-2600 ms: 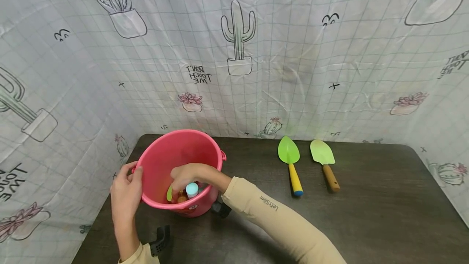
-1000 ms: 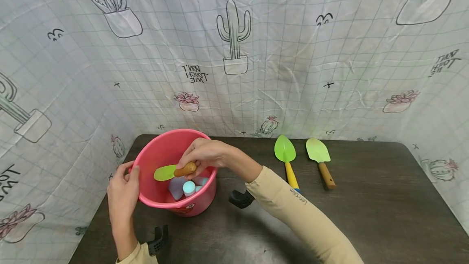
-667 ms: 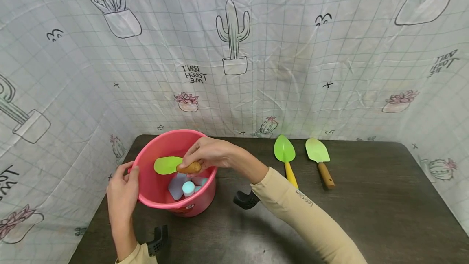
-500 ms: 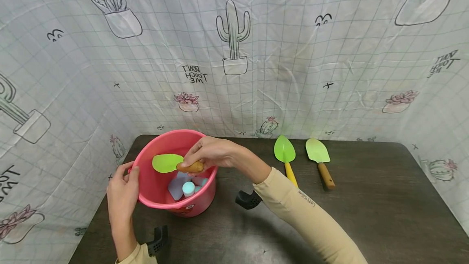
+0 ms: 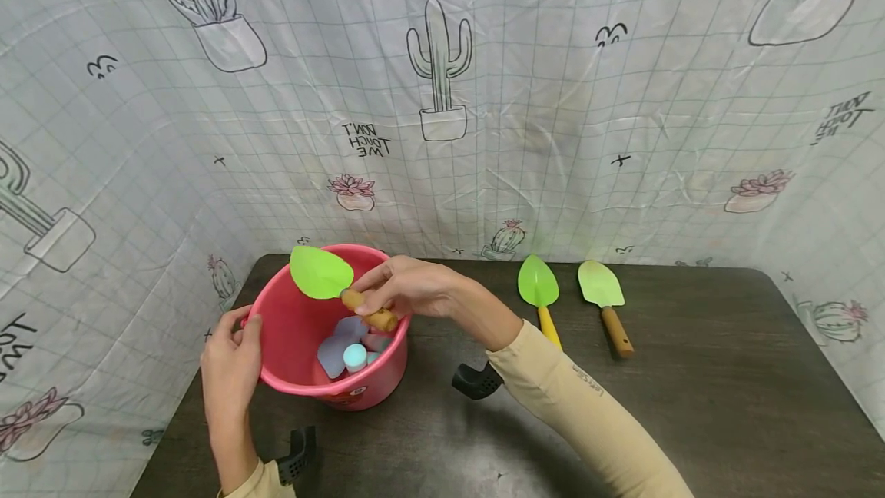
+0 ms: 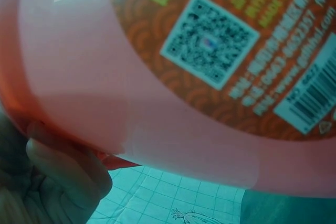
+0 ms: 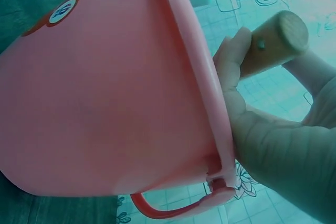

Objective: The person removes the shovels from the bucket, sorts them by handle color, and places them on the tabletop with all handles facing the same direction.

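Note:
A pink bucket (image 5: 286, 329) stands tilted toward me at the left of the dark table. My left hand (image 5: 233, 360) grips its left rim, thumb inside the edge; the left wrist view shows the bucket's printed label (image 6: 210, 40) up close. Above the opening, my right hand (image 5: 418, 290) holds a garden trowel by its wooden handle (image 5: 369, 311). The trowel's green blade (image 5: 321, 273) points up and left. Inside the bucket lie a pale purple piece (image 5: 335, 350) and a light-blue-topped item (image 5: 356, 358), with other pieces partly hidden beside them.
Two more trowels lie at the back of the table: one with a yellow handle (image 5: 548, 327), partly covered by the right forearm, and one with a wooden handle (image 5: 618, 333). A printed cloth (image 5: 525, 98) hangs behind and at both sides.
My right hand has lifted the trowel from among the bucket's contents up to rim height, and its blade has swung upward. My left hand stays on the rim.

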Available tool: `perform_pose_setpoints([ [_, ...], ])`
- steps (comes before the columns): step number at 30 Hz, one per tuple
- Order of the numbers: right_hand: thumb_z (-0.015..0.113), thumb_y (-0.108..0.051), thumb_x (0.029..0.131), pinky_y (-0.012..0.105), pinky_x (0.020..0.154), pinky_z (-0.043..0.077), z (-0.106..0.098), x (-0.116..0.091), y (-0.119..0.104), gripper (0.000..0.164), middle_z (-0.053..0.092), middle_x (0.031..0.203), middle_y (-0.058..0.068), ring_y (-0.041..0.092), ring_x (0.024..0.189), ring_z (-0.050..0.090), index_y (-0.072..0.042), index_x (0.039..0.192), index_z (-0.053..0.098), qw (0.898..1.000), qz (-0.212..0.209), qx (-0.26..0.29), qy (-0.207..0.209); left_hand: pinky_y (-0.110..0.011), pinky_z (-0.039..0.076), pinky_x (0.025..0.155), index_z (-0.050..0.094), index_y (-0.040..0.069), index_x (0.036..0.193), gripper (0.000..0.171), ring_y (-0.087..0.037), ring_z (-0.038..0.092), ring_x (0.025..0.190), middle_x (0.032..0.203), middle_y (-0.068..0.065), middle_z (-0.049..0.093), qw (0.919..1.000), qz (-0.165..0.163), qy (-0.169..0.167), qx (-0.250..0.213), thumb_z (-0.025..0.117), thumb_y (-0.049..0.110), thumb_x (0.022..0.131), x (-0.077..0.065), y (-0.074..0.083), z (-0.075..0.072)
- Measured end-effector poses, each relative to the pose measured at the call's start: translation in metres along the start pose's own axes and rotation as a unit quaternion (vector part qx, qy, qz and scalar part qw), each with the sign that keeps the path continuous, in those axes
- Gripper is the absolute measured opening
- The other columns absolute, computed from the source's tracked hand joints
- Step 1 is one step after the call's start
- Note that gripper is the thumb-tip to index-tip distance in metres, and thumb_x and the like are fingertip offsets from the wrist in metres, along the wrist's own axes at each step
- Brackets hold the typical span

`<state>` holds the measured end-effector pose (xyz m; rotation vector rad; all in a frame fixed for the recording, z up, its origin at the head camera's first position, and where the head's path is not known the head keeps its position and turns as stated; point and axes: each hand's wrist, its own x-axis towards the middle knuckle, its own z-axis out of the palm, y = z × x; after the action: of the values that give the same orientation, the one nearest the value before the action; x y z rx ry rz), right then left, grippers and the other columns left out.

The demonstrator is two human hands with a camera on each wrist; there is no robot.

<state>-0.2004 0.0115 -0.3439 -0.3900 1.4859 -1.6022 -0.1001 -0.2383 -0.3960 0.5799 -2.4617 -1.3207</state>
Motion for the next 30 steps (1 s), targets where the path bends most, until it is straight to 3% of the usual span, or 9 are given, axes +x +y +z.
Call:
perform_pose_setpoints([
  [6, 0.063, 0.003, 0.091, 0.032, 0.073, 0.057, -0.005, -0.005, -0.002, 0.049, 0.058, 0.111, 0.011, 0.022, 0.099, 0.057, 0.010, 0.139, 0.056, 0.999, -0.006, 0.021, 0.026, -0.023, 0.048, 0.052, 0.053, -0.005, 0.144, 0.049, -0.024, 0.070, 0.072, 0.113, -0.033, 0.069, 1.0000, -0.003, 0.004, -0.003, 0.045, 0.030, 0.109, -0.001, 0.001, 0.001],
  [19, 0.060, 0.002, 0.090, 0.037, 0.079, 0.054, -0.019, -0.019, -0.005, 0.061, 0.066, 0.108, 0.008, 0.021, 0.095, 0.062, 0.003, 0.149, 0.043, 0.997, -0.033, 0.050, 0.049, -0.021, 0.049, 0.055, 0.053, -0.003, 0.144, 0.047, -0.034, 0.072, 0.082, 0.114, -0.032, 0.069, 0.9999, -0.007, 0.008, -0.007, 0.045, 0.029, 0.109, -0.004, 0.002, 0.001],
  [26, 0.059, 0.000, 0.092, 0.041, 0.085, 0.052, -0.025, -0.029, -0.004, 0.058, 0.062, 0.126, 0.022, 0.020, 0.098, 0.064, 0.004, 0.148, 0.044, 0.997, -0.049, 0.044, 0.052, -0.020, 0.049, 0.055, 0.052, -0.003, 0.144, 0.048, -0.037, 0.072, 0.084, 0.115, -0.032, 0.069, 0.9999, -0.006, 0.007, -0.005, 0.045, 0.029, 0.110, -0.004, 0.002, 0.001],
  [30, 0.057, -0.001, 0.094, 0.036, 0.079, 0.053, -0.028, -0.035, -0.005, 0.057, 0.064, 0.125, 0.020, 0.020, 0.098, 0.065, 0.004, 0.149, 0.043, 0.995, -0.056, 0.047, 0.061, -0.020, 0.049, 0.055, 0.053, -0.003, 0.144, 0.048, -0.036, 0.072, 0.083, 0.116, -0.032, 0.069, 1.0000, -0.003, 0.007, -0.007, 0.046, 0.030, 0.109, -0.003, 0.002, 0.000],
])
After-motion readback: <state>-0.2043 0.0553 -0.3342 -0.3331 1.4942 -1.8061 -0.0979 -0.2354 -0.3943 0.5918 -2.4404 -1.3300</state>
